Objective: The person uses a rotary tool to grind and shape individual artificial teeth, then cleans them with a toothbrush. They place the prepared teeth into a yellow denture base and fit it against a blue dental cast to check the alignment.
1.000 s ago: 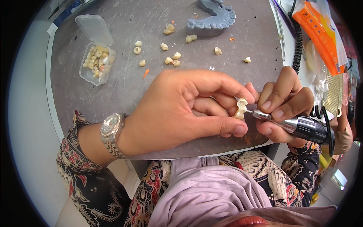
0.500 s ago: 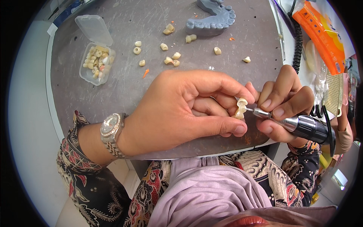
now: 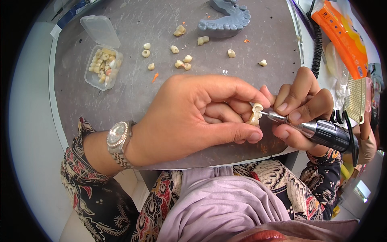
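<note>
Head view: the left hand point(image 3: 197, 117) has a small tooth-coloured dental piece point(image 3: 255, 117) pinched between thumb and fingers, poking out past the fingertips. The right hand point(image 3: 300, 107) is wrapped around a rotary handpiece point(image 3: 331, 136) just right of that pinch, and its thin metal tip point(image 3: 265, 113) is right up at the piece; too small to tell if they truly touch.

Weak spot is the pinch imo: there's not much surface to hold, so if the tip catches an edge, the piece could twist or pop loose. It might land among the loose crowns point(image 3: 231, 53) beyond the hands, and good luck spotting it there. A slip could also nick the left fingertips. And if the black cord point(image 3: 355, 155) behind the right-hand grip snags, it could tug everything off line.
</note>
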A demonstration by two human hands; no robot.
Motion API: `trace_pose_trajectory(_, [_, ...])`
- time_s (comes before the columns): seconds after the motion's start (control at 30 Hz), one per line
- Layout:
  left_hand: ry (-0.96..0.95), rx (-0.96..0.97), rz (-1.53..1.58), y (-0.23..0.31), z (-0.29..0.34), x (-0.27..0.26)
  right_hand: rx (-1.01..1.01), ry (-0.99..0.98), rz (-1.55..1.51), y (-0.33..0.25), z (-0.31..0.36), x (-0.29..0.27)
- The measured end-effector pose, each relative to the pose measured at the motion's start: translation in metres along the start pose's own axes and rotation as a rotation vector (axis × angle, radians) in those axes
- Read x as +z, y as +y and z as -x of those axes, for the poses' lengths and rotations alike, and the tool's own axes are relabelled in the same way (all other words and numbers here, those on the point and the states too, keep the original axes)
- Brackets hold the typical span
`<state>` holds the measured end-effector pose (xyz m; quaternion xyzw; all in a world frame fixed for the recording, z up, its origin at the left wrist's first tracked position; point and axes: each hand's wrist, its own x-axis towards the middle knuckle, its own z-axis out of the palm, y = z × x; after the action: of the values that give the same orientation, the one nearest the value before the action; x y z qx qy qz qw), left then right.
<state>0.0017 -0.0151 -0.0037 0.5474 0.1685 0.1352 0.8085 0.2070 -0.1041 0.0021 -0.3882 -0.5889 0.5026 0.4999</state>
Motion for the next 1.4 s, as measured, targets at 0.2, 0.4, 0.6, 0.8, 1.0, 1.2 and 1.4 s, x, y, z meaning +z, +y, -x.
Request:
trace_pose_trajectory(0.2, [-0.005, 0.016, -0.053, 0.001, 0.001, 0.000, 0.014, -0.012, 0.017, -0.003, -0.001, 0.000])
trace_pose_trajectory(0.4, [0.013, 0.004, -0.043, 0.001, 0.001, 0.000, 0.016, -0.011, 0.013, -0.002, -0.001, -0.001])
trace_pose_trajectory(0.6, [0.035, -0.039, 0.000, 0.006, 0.000, 0.003, -0.007, -0.017, -0.025, 0.000, 0.000, -0.003])
trace_pose_trajectory(0.8, [0.048, -0.067, 0.012, 0.004, 0.001, 0.003, -0.051, 0.000, -0.058, 0.005, 0.000, -0.004])
trace_pose_trajectory(1.0, [0.025, -0.048, -0.039, 0.003, 0.000, 0.002, -0.149, -0.081, 0.090, 0.006, -0.001, -0.008])
trace_pose_trajectory(1.2, [0.000, -0.079, -0.041, 0.003, -0.001, 0.003, -0.088, -0.092, 0.093, 0.006, 0.002, -0.010])
trace_pose_trajectory(1.4, [0.024, -0.157, 0.057, 0.004, -0.001, 0.002, 0.007, -0.062, 0.092, 0.004, -0.001, -0.008])
